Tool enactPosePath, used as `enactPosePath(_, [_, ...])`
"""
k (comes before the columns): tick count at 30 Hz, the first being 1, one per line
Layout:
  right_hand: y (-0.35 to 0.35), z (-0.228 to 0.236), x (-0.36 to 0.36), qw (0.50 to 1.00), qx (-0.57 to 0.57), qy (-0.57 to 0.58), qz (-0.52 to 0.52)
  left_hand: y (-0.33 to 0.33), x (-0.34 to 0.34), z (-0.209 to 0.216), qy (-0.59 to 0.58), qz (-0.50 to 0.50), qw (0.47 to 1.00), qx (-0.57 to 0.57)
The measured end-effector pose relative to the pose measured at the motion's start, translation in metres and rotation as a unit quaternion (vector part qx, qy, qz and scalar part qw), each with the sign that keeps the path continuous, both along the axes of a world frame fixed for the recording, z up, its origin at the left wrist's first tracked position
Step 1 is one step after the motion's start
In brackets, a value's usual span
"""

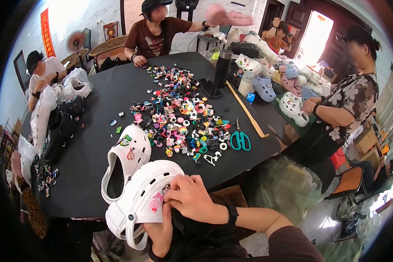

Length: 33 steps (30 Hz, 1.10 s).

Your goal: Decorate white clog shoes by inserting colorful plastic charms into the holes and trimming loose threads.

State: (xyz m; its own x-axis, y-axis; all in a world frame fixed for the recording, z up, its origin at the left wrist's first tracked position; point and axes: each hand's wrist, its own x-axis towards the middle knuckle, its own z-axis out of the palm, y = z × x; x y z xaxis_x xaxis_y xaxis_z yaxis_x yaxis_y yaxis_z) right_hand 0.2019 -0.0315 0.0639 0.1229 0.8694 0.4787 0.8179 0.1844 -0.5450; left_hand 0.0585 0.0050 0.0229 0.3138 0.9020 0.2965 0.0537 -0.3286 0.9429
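Note:
My left hand (160, 231) grips a white clog (139, 196) from below, at the near edge of the black table (87, 161). My right hand (192, 198) rests on the clog's top with its fingertips pinched at a small charm by the toe holes. A pink round charm (155, 205) sits on the clog next to my fingers. A second white clog (126, 159) with a few charms lies just beyond, on the table. A big pile of colourful small charms (183, 118) spreads over the table's middle.
Teal-handled scissors (240, 139), a long wooden stick (246, 111), a phone (210, 87) and a dark flask (222, 67) lie right of the pile. White, blue and pink clogs (275, 83) crowd the far right. Other people work at the far, left and right sides.

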Motion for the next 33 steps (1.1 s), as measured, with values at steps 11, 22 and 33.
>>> enactPosePath(11, [0.035,0.011,0.023,0.985,-0.114,-0.035,0.125,-0.004,0.007,0.001,-0.064,0.008,0.995,-0.075])
enactPosePath(22, [0.041,0.005,0.019,0.989,-0.106,0.008,0.105,-0.003,0.012,-0.001,-0.024,0.06,0.998,-0.026])
enactPosePath(33, [0.051,0.006,0.027,0.989,-0.081,-0.003,0.124,0.0,0.014,0.008,0.045,0.059,0.993,0.096])
